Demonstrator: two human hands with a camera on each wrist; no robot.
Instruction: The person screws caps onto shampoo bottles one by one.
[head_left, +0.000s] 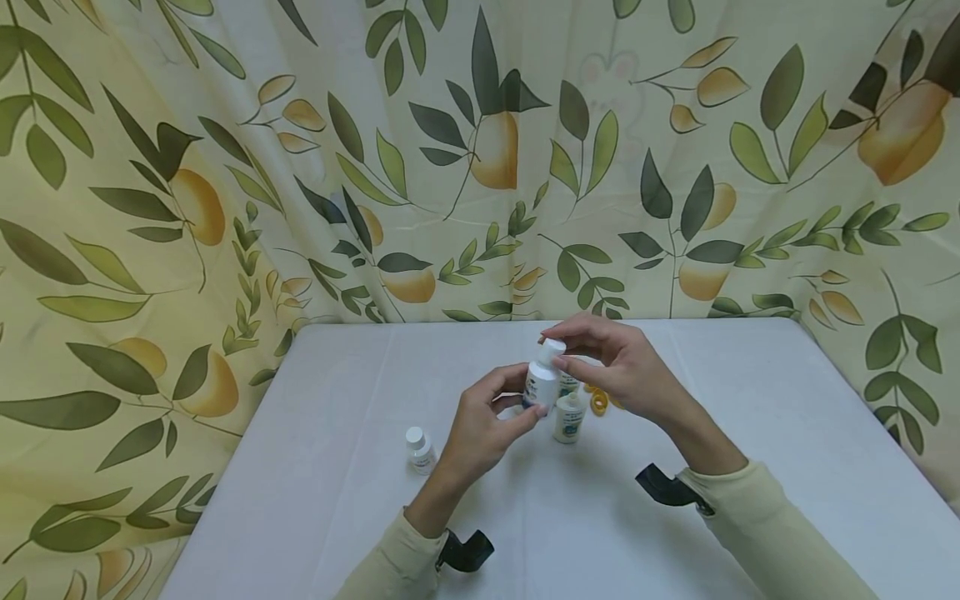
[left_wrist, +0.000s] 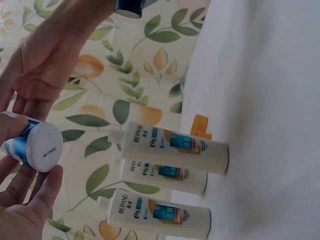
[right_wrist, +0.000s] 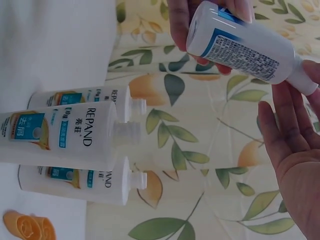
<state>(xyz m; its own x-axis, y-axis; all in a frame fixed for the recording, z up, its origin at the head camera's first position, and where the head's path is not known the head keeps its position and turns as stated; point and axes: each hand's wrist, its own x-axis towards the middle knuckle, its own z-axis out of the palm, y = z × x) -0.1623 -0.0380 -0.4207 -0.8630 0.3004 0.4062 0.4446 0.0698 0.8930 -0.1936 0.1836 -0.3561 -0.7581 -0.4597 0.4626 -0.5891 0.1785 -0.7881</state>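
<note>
Head view puts the white bottle [head_left: 538, 387] just right of center and below the middle of the frame, held up over the table [head_left: 600, 542]. Left hand [head_left: 483, 429] has thumb and fingers round the lower body, right hand [head_left: 630, 367] pinches the white cap [head_left: 553, 348] up top, so both are clamped on the same bottle. Progress-wise I'd guess somewhere in the middle: the three REPAND bottles [right_wrist: 57, 134] in the left half of the right wrist view stand there with bare necks, and some orange pieces [right_wrist: 30, 226] lie loose in that frame's lower left corner. The bottle in hand has its cap on, and so does the small capped bottle [head_left: 421, 451], which stands left of center, low in the head frame, no hand on it. Can't tell if the cap is being tightened or loosened, so I'd count that step as unfinished. As for direction, the held one tilts in the head view, long axis running steeply from lower left to upper right, cap end up. Right wrist view has it slanting from the base at upper center down to the cap near the right edge. Left wrist view mostly gets the round base, facing the lens.
</note>
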